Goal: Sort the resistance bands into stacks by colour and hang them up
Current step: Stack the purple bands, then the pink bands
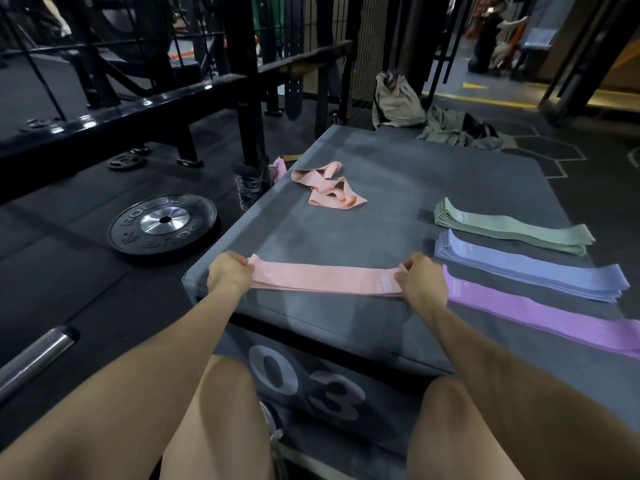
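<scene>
A flat pink band stack (pixel 322 279) lies near the front edge of the grey padded box (pixel 381 188). My left hand (pixel 229 273) pinches its left end and my right hand (pixel 420 278) pinches its right end. A few loose, crumpled pink bands (pixel 329 185) lie further back on the box. To the right sit three flat stacks: green bands (pixel 512 228), blue bands (pixel 530 270) and purple bands (pixel 540 313), the purple stack starting just behind my right hand.
A black weight plate (pixel 162 225) lies on the floor left of the box, with a barbell end (pixel 34 358) nearer me. A black rack frame (pixel 138 109) stands behind left. A bag (pixel 396 100) and clothing (pixel 457 128) lie past the box's far edge.
</scene>
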### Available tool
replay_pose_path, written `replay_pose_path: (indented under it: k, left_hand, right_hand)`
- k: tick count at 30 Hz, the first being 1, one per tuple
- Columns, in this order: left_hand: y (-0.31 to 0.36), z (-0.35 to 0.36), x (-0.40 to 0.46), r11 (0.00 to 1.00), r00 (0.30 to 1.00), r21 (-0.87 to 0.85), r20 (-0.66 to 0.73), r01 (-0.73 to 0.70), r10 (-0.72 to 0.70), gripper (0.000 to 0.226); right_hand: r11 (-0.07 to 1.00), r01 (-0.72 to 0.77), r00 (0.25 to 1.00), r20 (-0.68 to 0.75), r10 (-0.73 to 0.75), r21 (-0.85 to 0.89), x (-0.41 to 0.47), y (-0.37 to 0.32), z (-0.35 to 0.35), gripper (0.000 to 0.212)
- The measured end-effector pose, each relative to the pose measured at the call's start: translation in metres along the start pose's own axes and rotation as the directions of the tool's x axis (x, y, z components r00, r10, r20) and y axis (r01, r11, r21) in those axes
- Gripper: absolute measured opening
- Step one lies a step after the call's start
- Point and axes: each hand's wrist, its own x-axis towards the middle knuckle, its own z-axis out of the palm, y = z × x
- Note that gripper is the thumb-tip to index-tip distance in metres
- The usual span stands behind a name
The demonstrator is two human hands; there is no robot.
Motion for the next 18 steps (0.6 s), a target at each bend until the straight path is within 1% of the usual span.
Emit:
replay_pose_path:
  k: [5,8,10,11,12,13,14,16,18]
  left_hand:
    - [0.001,0.0,-0.002,1.0,1.0,-0.009,-0.01,-0.005,0.005,0.021]
    - [0.002,-0.001,-0.004,0.998,0.999,0.053,-0.022,-0.032,0.033,0.018]
    - [0.001,-0.001,-0.003,0.992,0.993,0.098,-0.072,-0.082,0.089,0.028]
    - [0.0,-0.001,-0.004,0.982,0.982,0.116,-0.104,-0.148,0.16,0.031]
    - [-0.001,-0.001,-0.004,0.959,0.956,0.132,-0.123,-0.25,0.266,0.032]
    - [-0.001,0.0,-0.003,0.917,0.916,0.147,-0.109,-0.37,0.387,0.033]
    - [-0.001,0.0,-0.003,0.86,0.864,0.157,-0.06,-0.486,0.5,0.035]
    - [0.001,0.001,-0.001,0.728,0.748,0.176,0.116,-0.663,0.653,0.044]
    - [0.004,0.003,0.001,0.602,0.635,0.207,0.307,-0.771,0.708,0.058]
  right_hand:
    - [0.999,0.031,0.999,-0.011,-0.031,0.005,-0.001,-0.001,0.002,0.022]
    - [0.998,0.056,0.998,-0.026,-0.055,0.006,0.001,-0.001,0.002,0.029]
    - [0.994,0.105,0.993,-0.047,-0.106,-0.013,0.001,-0.001,0.001,0.036]
    - [0.987,0.156,0.986,-0.048,-0.157,-0.029,0.0,-0.003,0.001,0.038]
    - [0.973,0.228,0.973,-0.03,-0.23,-0.045,0.0,-0.006,0.001,0.04]
    - [0.948,0.315,0.949,0.01,-0.315,-0.052,-0.002,-0.009,0.002,0.041]
    - [0.918,0.394,0.918,0.069,-0.391,-0.045,-0.003,-0.013,0.005,0.043]
    - [0.861,0.507,0.846,0.215,-0.488,-0.039,-0.004,-0.02,0.01,0.049]
    - [0.815,0.576,0.778,0.352,-0.521,-0.068,-0.002,-0.026,0.016,0.061]
